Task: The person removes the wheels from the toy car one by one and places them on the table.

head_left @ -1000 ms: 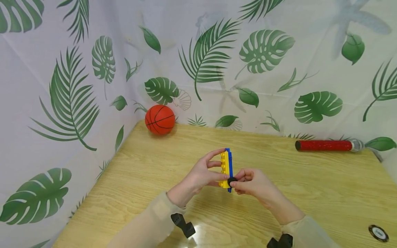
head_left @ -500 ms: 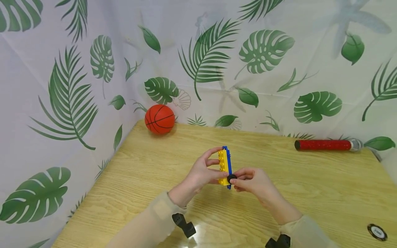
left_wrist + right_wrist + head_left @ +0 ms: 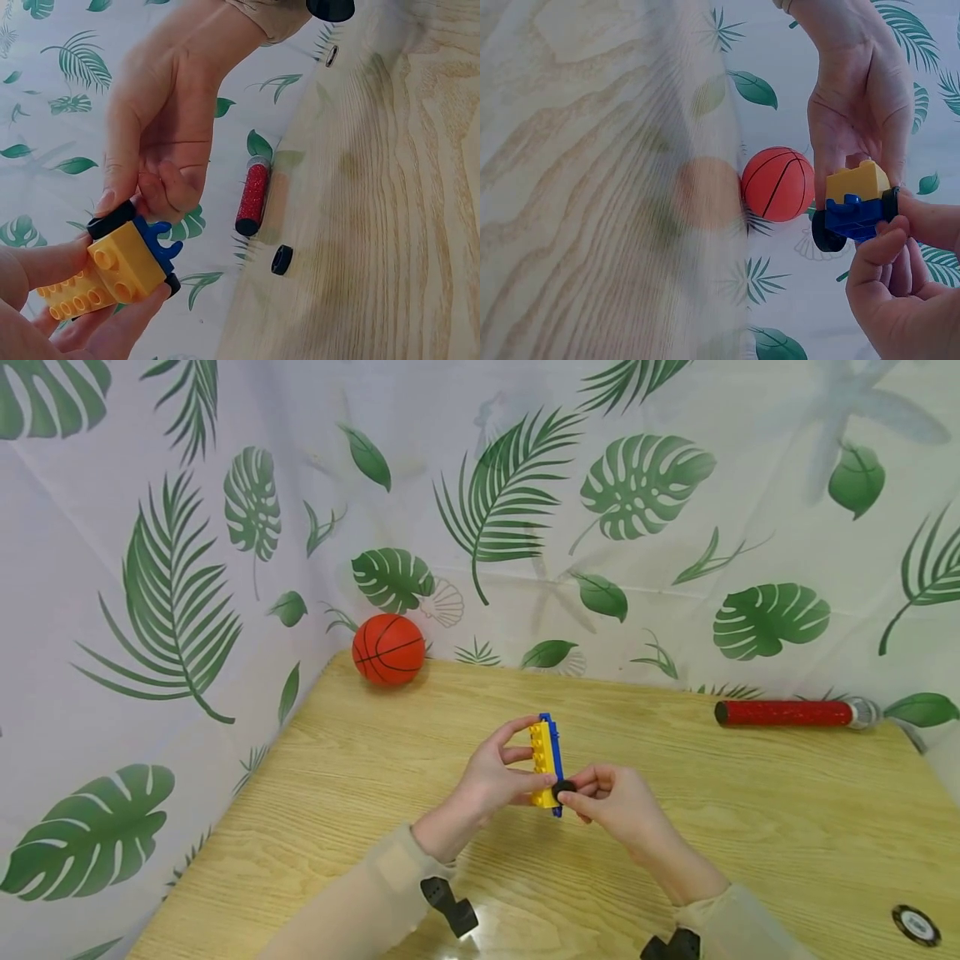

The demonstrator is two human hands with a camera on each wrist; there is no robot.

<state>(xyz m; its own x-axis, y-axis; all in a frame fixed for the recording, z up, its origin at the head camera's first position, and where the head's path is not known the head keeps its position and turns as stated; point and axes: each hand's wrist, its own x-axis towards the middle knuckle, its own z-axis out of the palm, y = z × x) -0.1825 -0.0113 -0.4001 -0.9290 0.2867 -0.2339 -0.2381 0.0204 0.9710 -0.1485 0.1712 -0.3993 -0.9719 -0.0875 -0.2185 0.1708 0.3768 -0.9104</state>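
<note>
In the head view my left hand (image 3: 491, 777) grips a toy-block car, its yellow studded brick (image 3: 542, 764) fixed along a blue chassis (image 3: 556, 752). The car is held up on end over the table, studs facing left. Thumb and index finger of my right hand (image 3: 626, 806) pinch a black wheel (image 3: 564, 790) at the lower end of the chassis. From the right wrist view, a second black wheel (image 3: 828, 231) shows on the opposite side. A blue hook-like coupling (image 3: 166, 238) juts from the chassis end in the left wrist view.
An orange toy basketball (image 3: 388, 649) sits at the back left corner of the wooden table (image 3: 337, 810). A red microphone (image 3: 795, 712) lies at the back right, a round black-and-white chip (image 3: 916, 925) at the front right. The left wrist view shows a loose black wheel (image 3: 282, 259) on the table.
The car has risen slightly and tilted, its top leaning a little left. Both hands keep their hold on the car and the wheel.
</note>
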